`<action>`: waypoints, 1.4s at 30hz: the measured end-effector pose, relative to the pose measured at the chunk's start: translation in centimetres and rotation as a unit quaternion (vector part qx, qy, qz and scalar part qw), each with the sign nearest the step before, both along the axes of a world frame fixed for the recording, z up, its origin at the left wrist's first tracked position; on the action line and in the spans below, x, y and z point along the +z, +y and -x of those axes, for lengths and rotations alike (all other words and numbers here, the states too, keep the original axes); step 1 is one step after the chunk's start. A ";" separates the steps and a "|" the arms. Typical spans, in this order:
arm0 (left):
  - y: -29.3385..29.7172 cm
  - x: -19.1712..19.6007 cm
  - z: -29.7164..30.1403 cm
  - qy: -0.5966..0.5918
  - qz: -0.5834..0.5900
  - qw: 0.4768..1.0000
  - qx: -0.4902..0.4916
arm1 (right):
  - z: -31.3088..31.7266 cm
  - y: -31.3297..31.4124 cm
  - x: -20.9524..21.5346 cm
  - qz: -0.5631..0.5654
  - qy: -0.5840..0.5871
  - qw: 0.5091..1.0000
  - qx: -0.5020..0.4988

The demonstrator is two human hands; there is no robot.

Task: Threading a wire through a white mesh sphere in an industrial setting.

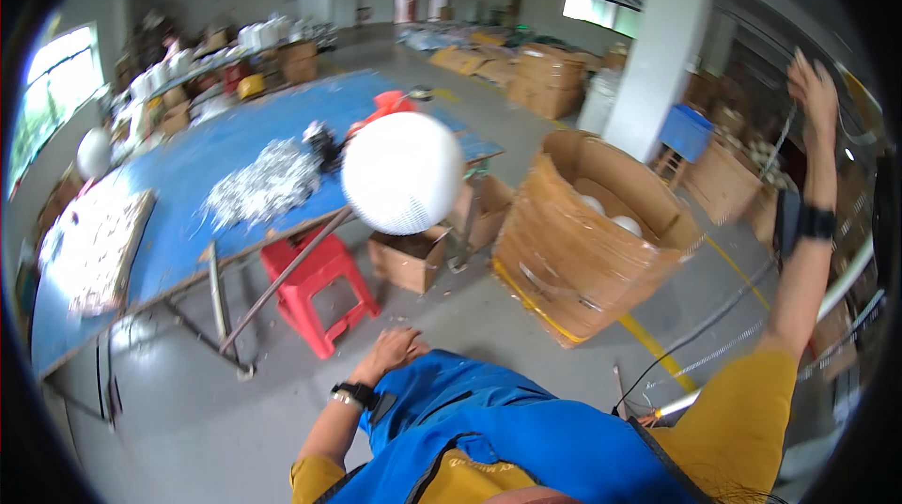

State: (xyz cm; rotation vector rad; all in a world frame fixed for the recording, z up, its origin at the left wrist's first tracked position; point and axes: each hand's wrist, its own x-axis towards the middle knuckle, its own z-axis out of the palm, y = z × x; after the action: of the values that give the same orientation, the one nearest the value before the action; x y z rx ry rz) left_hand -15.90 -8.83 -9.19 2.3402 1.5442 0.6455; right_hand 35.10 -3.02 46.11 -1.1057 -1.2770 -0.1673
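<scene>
A large white ball (402, 173) with a finely dimpled lower half hangs in mid-air in front of me, and neither hand touches it. My left hand (390, 349) is low, by the edge of my blue apron (526, 429), fingers loosely bent around nothing; a black watch sits on its wrist. My right hand (813, 81) is raised high at the right, fingers spread and empty, close to a thin cable. A black band wraps that wrist. To the right of the ball stands a big round cardboard bin (583, 260) with two white balls (611, 215) inside.
A long blue table (188, 222) on the left carries a heap of small silvery parts (263, 186) and a tray of pieces (89, 250). A red stool (319, 288) and an open carton (409, 260) stand under its edge. A white pillar (658, 44) and stacked cartons are behind.
</scene>
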 end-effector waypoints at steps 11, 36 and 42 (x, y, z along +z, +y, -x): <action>0.5 8.6 -1.5 -0.021 -0.034 0.996 -0.083 | 7.7 6.5 -21.8 0.169 0.113 0.917 0.342; 2.6 11.0 -3.4 -0.417 0.290 0.861 -0.011 | 12.8 9.5 -38.8 0.391 0.457 0.598 0.530; -3.8 9.7 3.4 -0.441 0.290 0.837 0.143 | 3.4 14.0 -44.8 0.305 0.593 0.577 0.471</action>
State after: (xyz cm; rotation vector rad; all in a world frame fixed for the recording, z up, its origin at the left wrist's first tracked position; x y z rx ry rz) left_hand -19.33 -12.59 0.48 1.0964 1.3448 0.9641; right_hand 31.75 11.00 1.29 -0.6053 -0.4317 1.6933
